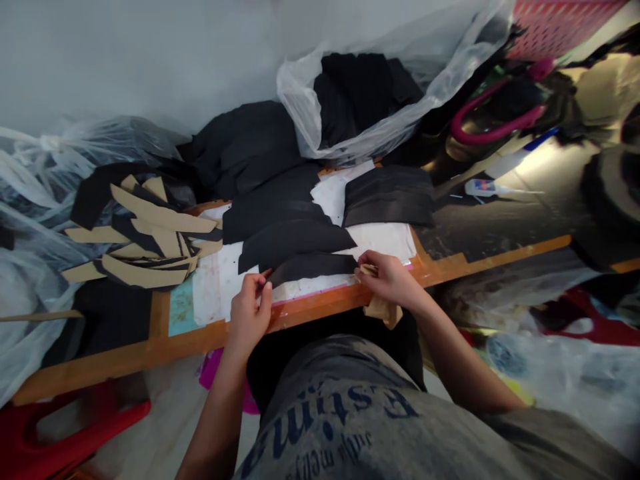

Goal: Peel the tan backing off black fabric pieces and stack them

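A black curved piece (315, 267), flat and sheet-like, lies at the front edge of the bench on white paper. At its left end my left hand (251, 308) has its thumb and fingertips closed on the corner. My right hand (389, 280) is closed at the opposite end, touching the piece and gripping a tan strip (384, 312) that hangs down past the bench edge. Behind them, more black curved pieces (295, 240) overlap in a row running back. A separate black stack (389, 195) rests on the paper to the right.
Tan-backed offcuts (160, 233) pile up on the left beside clear plastic bags (35, 173). A plastic bag (305, 107) of black pieces stands at the back. Scissors with pink handles (457, 127) and a small glue bottle (480, 187) are on the right. The bench has a wooden edge (200, 348).
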`<action>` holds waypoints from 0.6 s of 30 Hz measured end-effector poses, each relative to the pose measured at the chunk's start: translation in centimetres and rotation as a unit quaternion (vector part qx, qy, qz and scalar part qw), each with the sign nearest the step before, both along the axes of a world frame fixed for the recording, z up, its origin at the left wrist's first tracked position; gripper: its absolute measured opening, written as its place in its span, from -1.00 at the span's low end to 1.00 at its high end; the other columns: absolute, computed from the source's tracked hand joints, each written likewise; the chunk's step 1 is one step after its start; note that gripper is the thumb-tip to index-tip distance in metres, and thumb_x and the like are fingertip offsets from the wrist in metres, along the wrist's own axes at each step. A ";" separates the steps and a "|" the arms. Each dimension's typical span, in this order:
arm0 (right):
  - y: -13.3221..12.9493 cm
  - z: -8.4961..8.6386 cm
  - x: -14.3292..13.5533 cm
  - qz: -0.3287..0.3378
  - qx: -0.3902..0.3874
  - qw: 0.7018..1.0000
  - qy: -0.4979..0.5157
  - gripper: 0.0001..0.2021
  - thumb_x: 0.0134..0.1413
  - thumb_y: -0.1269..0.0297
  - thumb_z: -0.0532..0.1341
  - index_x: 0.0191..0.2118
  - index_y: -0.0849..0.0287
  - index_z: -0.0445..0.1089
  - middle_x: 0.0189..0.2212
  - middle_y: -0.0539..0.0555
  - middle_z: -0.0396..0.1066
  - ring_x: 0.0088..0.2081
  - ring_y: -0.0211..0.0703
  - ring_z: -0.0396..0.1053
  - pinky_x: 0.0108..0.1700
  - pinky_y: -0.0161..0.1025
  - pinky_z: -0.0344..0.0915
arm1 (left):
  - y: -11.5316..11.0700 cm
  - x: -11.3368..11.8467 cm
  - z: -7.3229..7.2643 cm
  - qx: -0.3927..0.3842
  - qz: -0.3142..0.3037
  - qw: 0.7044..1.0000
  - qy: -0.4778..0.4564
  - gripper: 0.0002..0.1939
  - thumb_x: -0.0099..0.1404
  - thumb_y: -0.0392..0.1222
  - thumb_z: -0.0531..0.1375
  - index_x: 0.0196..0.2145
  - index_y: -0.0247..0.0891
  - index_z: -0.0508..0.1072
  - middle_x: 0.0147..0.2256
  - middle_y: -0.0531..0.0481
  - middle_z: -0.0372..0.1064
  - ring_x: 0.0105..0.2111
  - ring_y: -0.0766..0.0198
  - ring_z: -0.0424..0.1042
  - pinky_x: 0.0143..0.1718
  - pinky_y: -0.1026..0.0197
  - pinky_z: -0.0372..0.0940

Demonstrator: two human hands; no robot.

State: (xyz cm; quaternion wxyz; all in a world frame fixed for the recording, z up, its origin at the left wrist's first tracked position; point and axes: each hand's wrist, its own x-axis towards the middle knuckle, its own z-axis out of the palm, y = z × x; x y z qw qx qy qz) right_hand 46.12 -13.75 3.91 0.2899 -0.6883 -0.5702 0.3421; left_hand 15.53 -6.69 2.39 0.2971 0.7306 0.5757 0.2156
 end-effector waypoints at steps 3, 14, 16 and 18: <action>-0.3 0.7 0.5 0.027 -0.009 0.999 0.029 -0.84 0.12 0.18 0.14 -0.37 0.14 0.30 -0.54 -0.04 0.32 -0.49 -0.22 0.24 -0.41 -0.28 0.13 | 0.0 -0.7 1.2 -0.063 -0.055 0.995 -0.047 -0.81 0.43 0.03 0.04 -0.20 -0.13 0.20 0.03 -0.20 0.52 -0.26 0.21 0.56 -0.25 0.19 0.37; -0.7 1.8 -0.3 -0.034 0.029 0.974 -0.223 -0.87 0.16 0.26 0.18 -0.31 0.19 0.42 -0.29 0.15 0.43 -0.32 -0.06 0.39 -0.28 -0.22 0.17 | -0.1 0.2 2.8 0.109 -0.095 0.989 -0.007 -0.86 0.39 -0.09 0.14 -0.30 -0.16 0.31 -0.14 -0.12 0.42 -0.05 0.12 0.45 0.05 0.03 0.34; -0.6 1.6 -0.8 -0.035 0.020 0.967 -0.250 -0.83 0.22 0.21 0.17 -0.33 0.18 0.41 -0.25 0.18 0.43 -0.31 -0.05 0.40 -0.29 -0.22 0.17 | -0.3 1.3 2.2 0.155 -0.062 0.985 0.040 -0.84 0.35 -0.11 0.18 -0.36 -0.16 0.30 -0.27 -0.08 0.40 -0.14 0.09 0.43 -0.02 0.03 0.34; -0.2 1.2 -1.3 -0.016 0.009 0.967 -0.255 -0.85 0.22 0.25 0.18 -0.34 0.17 0.41 -0.26 0.18 0.44 -0.31 -0.05 0.41 -0.29 -0.23 0.17 | -0.4 2.1 1.7 0.140 -0.063 0.986 0.066 -0.84 0.33 -0.13 0.18 -0.39 -0.16 0.29 -0.31 -0.05 0.41 -0.20 0.11 0.43 -0.09 0.07 0.33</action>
